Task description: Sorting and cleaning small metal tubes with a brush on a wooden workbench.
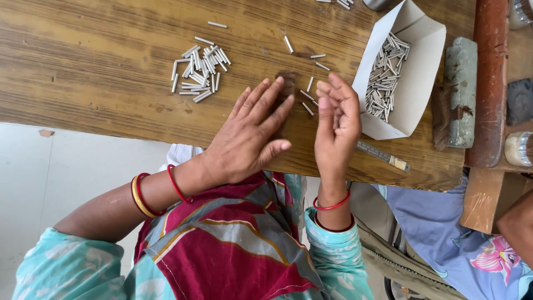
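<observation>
My left hand [250,133] lies flat, palm down, on the wooden table [100,61], fingers together and pointing at a dark worn spot [287,78]. My right hand [336,125] stands on its edge beside it, fingers curled loosely inward; I cannot see anything held in it. A few small silver rods [308,97] lie loose just above my fingertips. A pile of the same silver rods [200,69] sits to the left. A white paper tray [413,83] at the right holds several more rods [386,75].
A grey oblong block [461,91] lies right of the tray, beside a reddish wooden bar [491,83]. A thin metal file [383,155] rests near the table's front edge. Another person's arm [516,222] and flowered blue cloth [461,244] are at lower right.
</observation>
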